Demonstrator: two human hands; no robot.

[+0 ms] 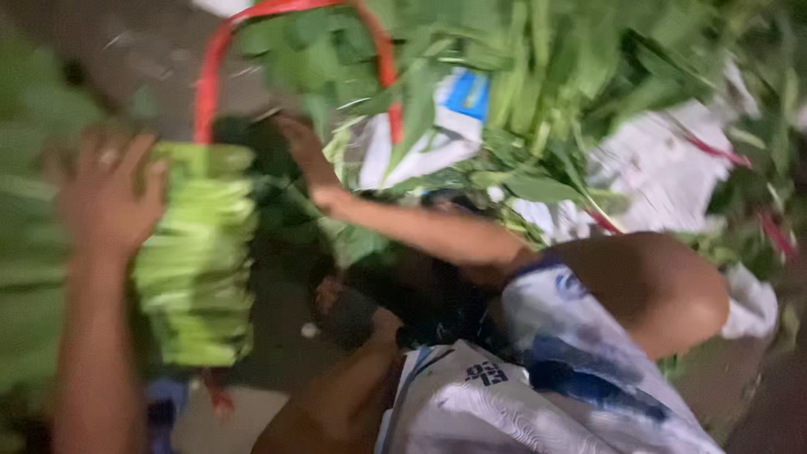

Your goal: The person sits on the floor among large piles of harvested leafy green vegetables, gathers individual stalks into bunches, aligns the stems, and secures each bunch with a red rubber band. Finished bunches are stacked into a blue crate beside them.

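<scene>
The picture is blurred by motion. My left hand (105,197) comes up from the lower left, fingers curled over the top edge of a tied bundle of light green stalks (197,261), cut ends facing me. My right hand is not in view. Another person in a blue and white shirt (538,370) crouches just right of the bundle. That person's hand (307,155) reaches into the dark leafy greens (277,193) behind the bundle.
A red looped strap (210,76) arches over a heap of leafy greens (538,76) at the top. White sacks or paper (664,168) lie under the leaves on the right. More green stalks (25,252) fill the left edge. Dark ground shows between.
</scene>
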